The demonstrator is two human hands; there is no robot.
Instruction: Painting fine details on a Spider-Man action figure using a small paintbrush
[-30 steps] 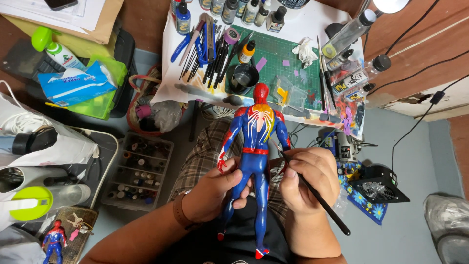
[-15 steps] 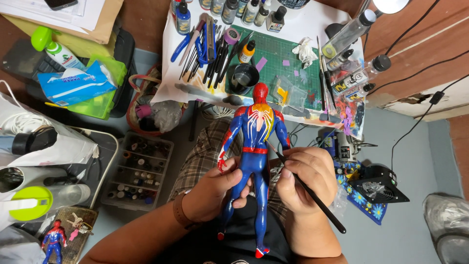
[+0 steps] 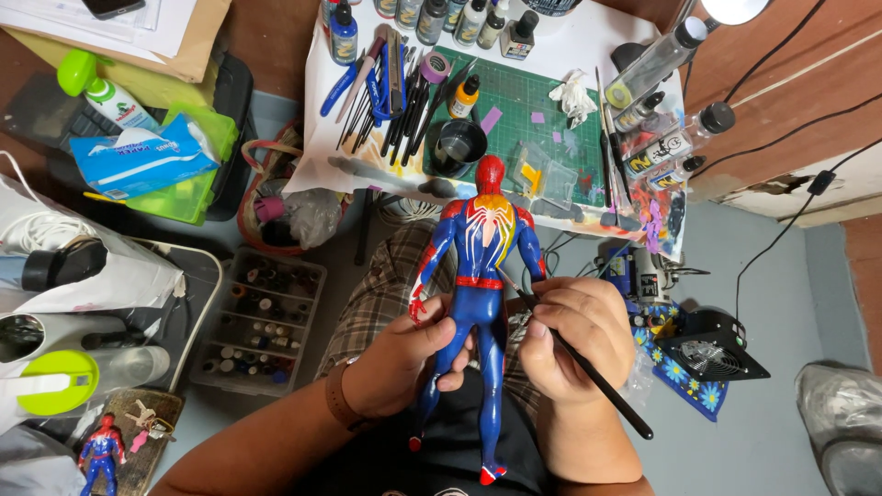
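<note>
A red and blue superhero action figure (image 3: 480,276) with a white spider emblem on its back is held upright over my lap. My left hand (image 3: 404,363) grips it around the thighs. My right hand (image 3: 574,335) holds a thin black paintbrush (image 3: 588,367), whose tip touches the figure's back near the waist on its right side. The brush handle slants down to the right past my wrist.
A green cutting mat (image 3: 542,119) on the desk carries a small black cup (image 3: 457,147), pliers, brushes and paint bottles (image 3: 459,18). A compartment box of small bottles (image 3: 262,321) sits at left, a second small figure (image 3: 101,450) at bottom left, a small fan (image 3: 712,344) at right.
My right hand and the brush have shifted only slightly against the figure's back. The figure and my left hand stay in place.
</note>
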